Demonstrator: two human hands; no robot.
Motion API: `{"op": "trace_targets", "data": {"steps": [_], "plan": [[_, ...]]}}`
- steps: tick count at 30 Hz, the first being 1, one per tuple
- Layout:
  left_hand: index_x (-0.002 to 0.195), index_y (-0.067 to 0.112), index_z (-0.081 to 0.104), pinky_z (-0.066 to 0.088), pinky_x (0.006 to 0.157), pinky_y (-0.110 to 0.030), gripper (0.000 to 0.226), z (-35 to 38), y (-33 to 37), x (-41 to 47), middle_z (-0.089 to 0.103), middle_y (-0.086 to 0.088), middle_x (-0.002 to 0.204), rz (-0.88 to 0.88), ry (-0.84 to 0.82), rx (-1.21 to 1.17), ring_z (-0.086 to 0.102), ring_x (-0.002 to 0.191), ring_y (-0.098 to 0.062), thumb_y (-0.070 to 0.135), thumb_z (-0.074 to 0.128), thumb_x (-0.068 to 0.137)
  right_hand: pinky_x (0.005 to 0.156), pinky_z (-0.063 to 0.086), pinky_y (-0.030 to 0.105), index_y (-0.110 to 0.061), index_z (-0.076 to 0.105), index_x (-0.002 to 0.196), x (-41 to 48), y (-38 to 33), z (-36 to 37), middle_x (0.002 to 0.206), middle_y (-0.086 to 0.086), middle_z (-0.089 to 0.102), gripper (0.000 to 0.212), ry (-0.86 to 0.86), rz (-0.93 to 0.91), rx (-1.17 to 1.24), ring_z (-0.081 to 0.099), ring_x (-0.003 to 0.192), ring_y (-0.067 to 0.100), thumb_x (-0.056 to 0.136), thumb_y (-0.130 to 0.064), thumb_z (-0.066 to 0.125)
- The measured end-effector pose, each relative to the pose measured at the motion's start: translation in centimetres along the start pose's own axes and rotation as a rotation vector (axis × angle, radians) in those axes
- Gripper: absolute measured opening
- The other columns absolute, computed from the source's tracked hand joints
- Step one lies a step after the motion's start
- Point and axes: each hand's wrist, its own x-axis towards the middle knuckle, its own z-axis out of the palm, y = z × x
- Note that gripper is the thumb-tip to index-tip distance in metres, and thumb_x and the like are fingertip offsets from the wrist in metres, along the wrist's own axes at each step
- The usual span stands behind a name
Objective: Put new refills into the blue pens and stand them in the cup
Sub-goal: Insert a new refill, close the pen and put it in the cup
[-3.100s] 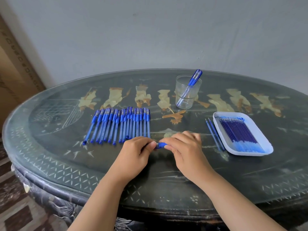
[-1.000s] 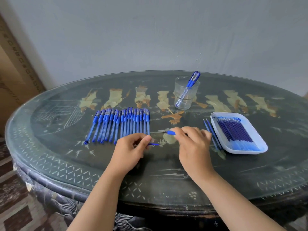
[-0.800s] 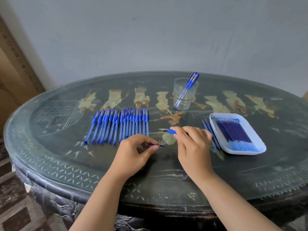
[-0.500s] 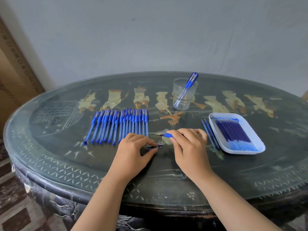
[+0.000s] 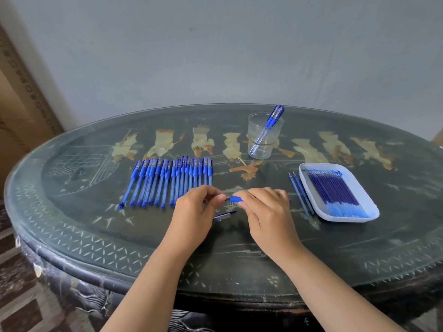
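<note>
We see the slim blue plastic pen (image 5: 235, 199) held between both hands, long axis left-right: the right hand (image 5: 266, 212) curls round its barrel and the left hand (image 5: 195, 212) pinches its tip (1 small blue piece (image 5: 224, 215) lies on the dark oval table (image 5: 239, 248) just beneath), so we judge any pull runs leftward.

Home room: ornate lacquered oval table (image 5: 72, 236), plain wall (image 5: 215, 44).

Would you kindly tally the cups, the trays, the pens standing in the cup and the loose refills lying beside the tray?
Cup: 1
Tray: 1
Pen in the cup: 1
Loose refills beside the tray: 2
Total: 5
</note>
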Motion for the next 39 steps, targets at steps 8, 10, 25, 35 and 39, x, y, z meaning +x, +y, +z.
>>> {"op": "trace_targets", "data": {"steps": [8,10,25,35,39], "plan": [[0.109,0.029,0.060,0.044,0.078,-0.008,0.035,0.0,0.2,-0.2,0.062,0.020,0.101,-0.082,-0.108,-0.079,0.058,0.091,0.003,0.048,0.061,0.080,0.069,0.039,0.033,-0.015,0.072,0.105,-0.2,0.1,0.3,0.088,-0.006,0.064,0.023,0.052,-0.017,-0.033,0.059,0.079,0.018,0.096,-0.017,0.050],[0.100,0.027,0.061,0.046,0.071,-0.012,0.015,0.0,0.2,-0.3,0.063,0.017,0.092,-0.079,-0.069,-0.153,0.059,0.082,0.002,0.031,0.066,0.087,0.070,0.041,0.033,-0.016,0.072,0.105,-0.2,0.1,0.3,0.089,-0.007,0.064,0.022,0.047,-0.021,-0.028,0.059,0.079,0.018,0.097,-0.016,0.051],[0.100,0.037,0.068,0.042,0.070,-0.009,0.029,-0.5,0.1,-0.3,0.068,0.021,0.090,-0.125,-0.009,-0.153,0.060,0.090,0.003,0.052,0.065,0.075,0.079,0.046,0.036,-0.015,0.073,0.110,-0.1,0.1,0.3,0.094,-0.006,0.068,0.025,0.068,-0.048,0.000,0.062,0.086,0.017,0.096,-0.019,0.051],[0.102,0.032,0.072,0.048,0.070,-0.011,0.028,-0.7,0.2,-0.2,0.073,0.014,0.087,-0.212,-0.009,-0.291,0.062,0.076,0.000,0.038,0.075,0.074,0.080,0.043,0.034,-0.016,0.072,0.110,-0.1,0.2,0.4,0.094,-0.007,0.068,0.024,0.087,-0.058,-0.004,0.062,0.083,0.016,0.096,-0.018,0.052],[0.098,0.027,0.073,0.051,0.076,-0.016,0.018,-0.8,-0.2,-0.1,0.074,0.009,0.090,-0.214,-0.028,-0.376,0.067,0.084,-0.006,0.019,0.074,0.082,0.080,0.042,0.033,-0.017,0.072,0.110,0.0,0.2,0.4,0.090,-0.009,0.067,0.024,0.089,-0.057,-0.015,0.061,0.081,0.014,0.098,-0.020,0.051]]}}
